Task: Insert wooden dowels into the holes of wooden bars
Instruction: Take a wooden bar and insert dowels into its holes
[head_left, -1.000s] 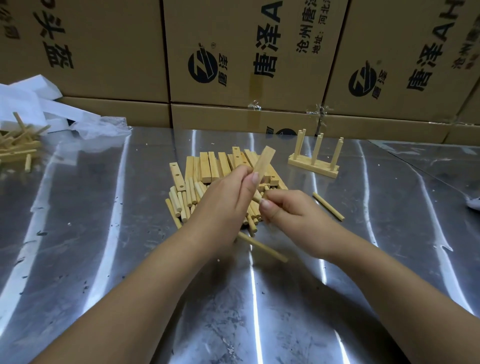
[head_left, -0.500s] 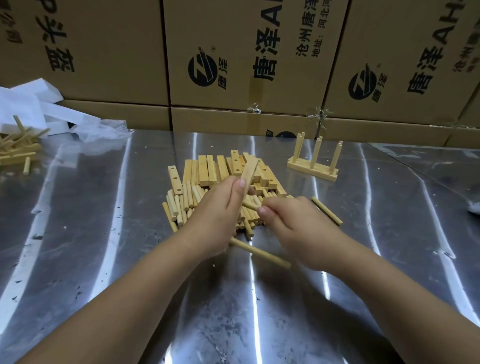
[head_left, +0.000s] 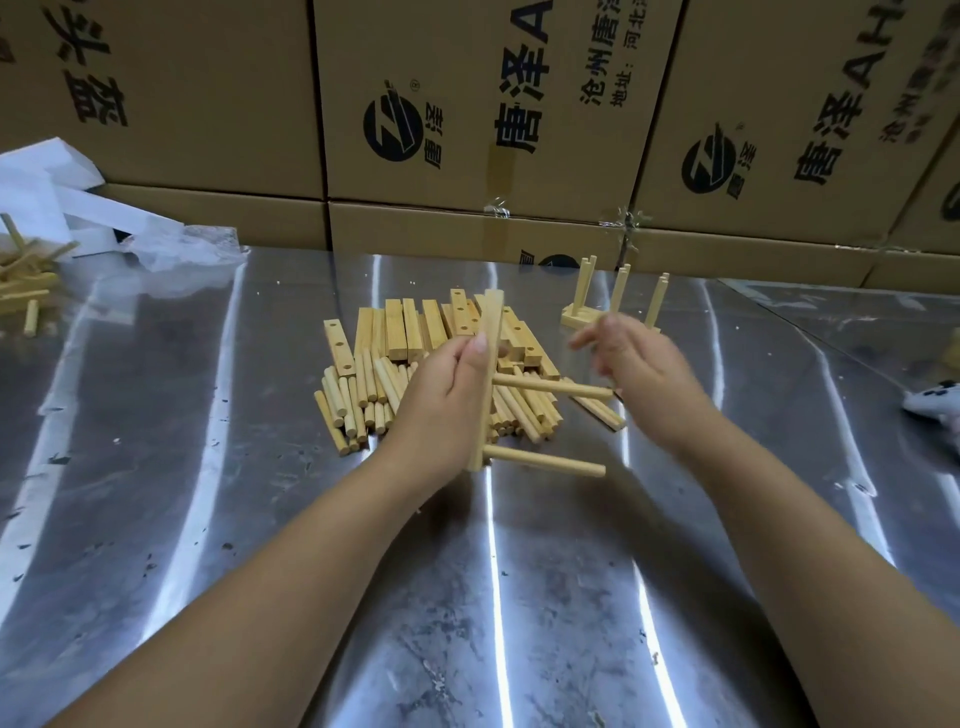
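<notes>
Wooden bar (head_left: 488, 364) is standing upright above the steel counter (head_left: 208, 467), with the left hand (head_left: 441, 410) gripping it in curled fingers; two dowels (head_left: 550, 387) are sticking out rightward. Beside them the right hand (head_left: 649, 379) is hovering, blurred, fingers loosely spread, holding nothing.

Worktop (head_left: 208, 519) is sheet metal, glossy, throwing long white streaks of light, yet scuffed and speckled with dark flecks. The wooden bar (head_left: 491, 364) gripped in the left hand (head_left: 441, 400) is pale bare wood, matt and smooth-faced. The two dowels (head_left: 550, 387) seated in it are the same pale matt wood, round and smooth. Behind lie loose dowels (head_left: 363, 400) and drilled bars (head_left: 410, 327), all unvarnished. Cardboard boxes (head_left: 208, 104) at the back are brown and matt, with black print. Far left, clear plastic film (head_left: 182, 244), crinkled and shiny, lies beside matt white paper (head_left: 47, 176).
</notes>
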